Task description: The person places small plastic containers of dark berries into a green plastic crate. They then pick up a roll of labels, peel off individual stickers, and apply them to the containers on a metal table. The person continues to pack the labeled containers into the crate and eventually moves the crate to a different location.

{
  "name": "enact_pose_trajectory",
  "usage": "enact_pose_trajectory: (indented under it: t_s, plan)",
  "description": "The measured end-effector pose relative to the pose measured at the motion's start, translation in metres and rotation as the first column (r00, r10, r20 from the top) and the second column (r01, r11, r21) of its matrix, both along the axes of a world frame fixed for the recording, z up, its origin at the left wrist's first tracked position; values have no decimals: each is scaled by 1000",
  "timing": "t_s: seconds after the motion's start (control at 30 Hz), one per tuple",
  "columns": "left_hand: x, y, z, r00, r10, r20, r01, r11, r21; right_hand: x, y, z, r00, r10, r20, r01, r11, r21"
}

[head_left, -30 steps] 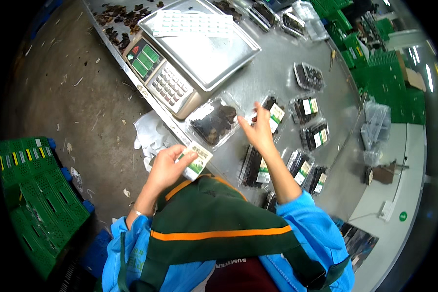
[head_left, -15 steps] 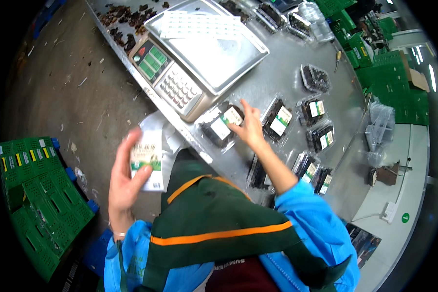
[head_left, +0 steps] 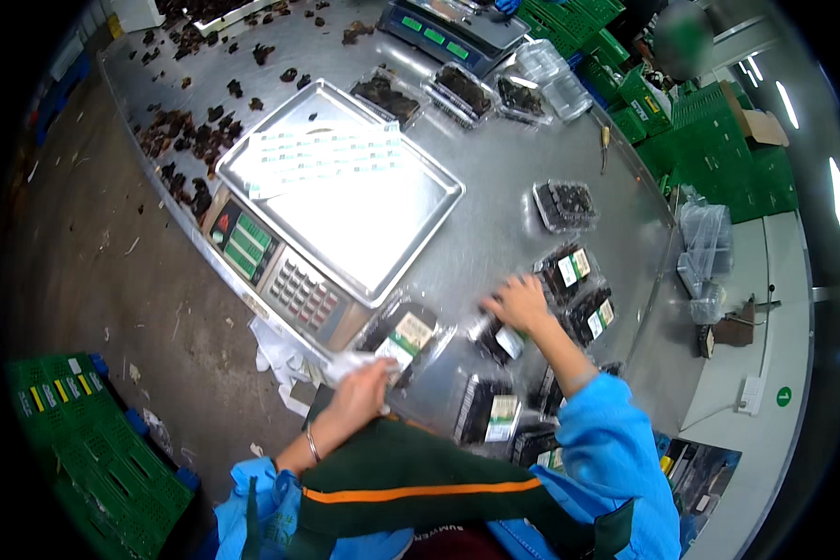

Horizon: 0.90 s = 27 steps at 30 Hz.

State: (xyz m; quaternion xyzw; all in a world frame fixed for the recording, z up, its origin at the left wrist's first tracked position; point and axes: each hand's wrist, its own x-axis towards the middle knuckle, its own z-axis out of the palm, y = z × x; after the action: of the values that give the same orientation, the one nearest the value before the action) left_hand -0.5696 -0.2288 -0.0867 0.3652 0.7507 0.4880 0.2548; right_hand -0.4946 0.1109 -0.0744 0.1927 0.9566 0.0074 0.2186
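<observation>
- Head view: left hand (head_left: 359,397), earlier raised with a card, is now lowered beside a labelled pack (head_left: 406,338) by the scale (head_left: 355,261).
- Right hand (head_left: 523,303) has been moved onto another pack (head_left: 497,342); neither grip can be told.
- Bench (head_left: 490,233) is strewn with dark scraps (head_left: 182,133); green crates (head_left: 103,448) are stacked leftward.

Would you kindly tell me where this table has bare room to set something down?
Bare steel shows between the nearer scale, far packs and right hand, and right of the labelled packs. Those packs crowd the space below that hand.
</observation>
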Motion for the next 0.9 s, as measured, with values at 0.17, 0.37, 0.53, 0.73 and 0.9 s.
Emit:
enact_pose_trajectory:
  t_s: [0.17,0.37,0.53,0.73,0.9]
  plan:
    - [44,32,-20,844,-448,296,433,894,118,-2,66,35,932,-275,236,340,890,-304]
    - [-32,-3,54,838,-177,516,270,956,-111,-249,48,38,659,-752,-13,341,314,-886]
    - [-54,-56,91,695,293,657,-120,947,-297,-355,23,-56,371,-886,278,326,-156,-932]
    - [-54,-49,70,534,142,834,-70,990,-124,-225,72,98,221,-807,-548,29,567,-823]
    - [-48,-45,91,660,34,750,46,995,-85,-15,81,159,556,-813,-175,97,273,-957]
